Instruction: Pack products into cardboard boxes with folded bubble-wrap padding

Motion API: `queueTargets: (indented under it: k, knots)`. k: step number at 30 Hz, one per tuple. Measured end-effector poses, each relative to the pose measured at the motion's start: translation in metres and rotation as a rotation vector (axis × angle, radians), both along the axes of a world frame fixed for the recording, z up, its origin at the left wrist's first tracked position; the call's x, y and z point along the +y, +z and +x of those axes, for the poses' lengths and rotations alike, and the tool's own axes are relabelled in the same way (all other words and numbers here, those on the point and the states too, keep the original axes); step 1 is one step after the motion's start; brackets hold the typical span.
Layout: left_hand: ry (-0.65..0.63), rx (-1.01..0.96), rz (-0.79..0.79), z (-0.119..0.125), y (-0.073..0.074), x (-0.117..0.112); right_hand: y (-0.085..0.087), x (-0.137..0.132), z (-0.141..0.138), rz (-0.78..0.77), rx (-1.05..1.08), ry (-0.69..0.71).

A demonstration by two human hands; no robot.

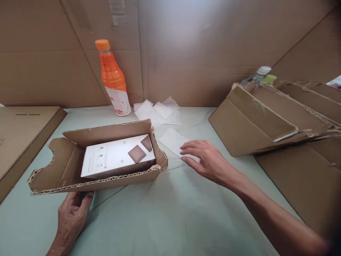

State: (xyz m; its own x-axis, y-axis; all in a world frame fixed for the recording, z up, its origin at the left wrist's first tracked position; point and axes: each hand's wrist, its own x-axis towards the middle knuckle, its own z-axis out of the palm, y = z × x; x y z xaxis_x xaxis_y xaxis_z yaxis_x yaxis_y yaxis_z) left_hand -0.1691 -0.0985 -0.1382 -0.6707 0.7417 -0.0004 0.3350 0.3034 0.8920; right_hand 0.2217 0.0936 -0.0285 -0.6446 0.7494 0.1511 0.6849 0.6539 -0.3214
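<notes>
A small open cardboard box (114,179) sits left of centre, with a white printed carton (112,156) lying inside it. My left hand (73,211) grips the lower near side of the cardboard box; its fingertips are partly hidden beneath the wall. To the right, my right hand (201,158) is open, its fingers stretched over the near corner of a white bubble-wrap sheet (172,140). Whether the fingertips touch that sheet I cannot tell. More bubble-wrap sheets (160,112) lie loosely stacked behind it.
An orange drink bottle (113,78) stands at the back against a cardboard wall (186,53). On the right is a divided cardboard container (239,121) with bottles (263,71) behind its front flap. A flat closed cardboard box (23,131) lies at the left on the pale green surface (160,217).
</notes>
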Motion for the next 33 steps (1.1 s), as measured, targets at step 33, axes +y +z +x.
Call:
queueTargets:
  k: [33]
  knots:
    - [-0.104, 0.015, 0.058, -0.002, 0.002, 0.008, 0.012, 0.010, -0.036, 0.188, -0.164, 0.057]
